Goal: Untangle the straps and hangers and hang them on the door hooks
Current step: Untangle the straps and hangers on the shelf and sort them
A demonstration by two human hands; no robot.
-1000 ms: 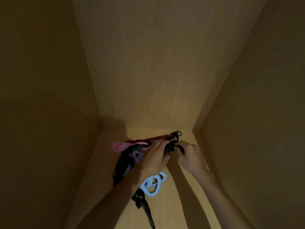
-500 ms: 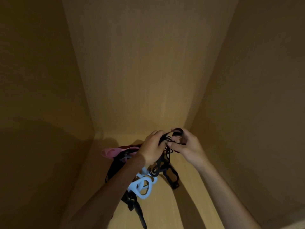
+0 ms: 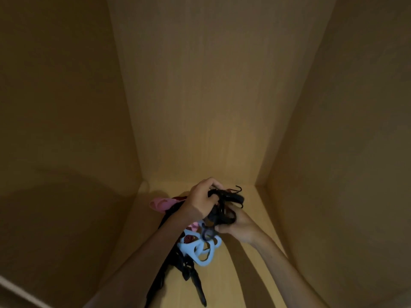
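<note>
1. Your left hand (image 3: pixel 201 200) is curled closed around the upper end of a tangled bundle of black fabric straps (image 3: pixel 224 207), with your fingers wrapped over the top of it.
2. Your right hand (image 3: pixel 239 225) cups the same bundle from below, palm turned up, fingers pinching the lower loops of the black straps.
3. A thin black metal hook (image 3: pixel 237 189) sticks up out of the bundle just above your hands.
4. The whole tangle sits low inside a light wooden cabinet (image 3: pixel 211 107), over its pale floor panel (image 3: pixel 226 281) and near the back corner.
5. A pale blue plastic hanger with looped openings (image 3: pixel 201 250) hangs under your left wrist, caught among the straps.
6. A pink plastic hanger (image 3: pixel 161 203) pokes out to the left, behind your left forearm.
7. More black straps (image 3: pixel 189 274) trail down from the tangle toward you, ending in a dark pointed tail near the bottom edge.
8. It is too dim to tell which strap loops through which hanger.
</note>
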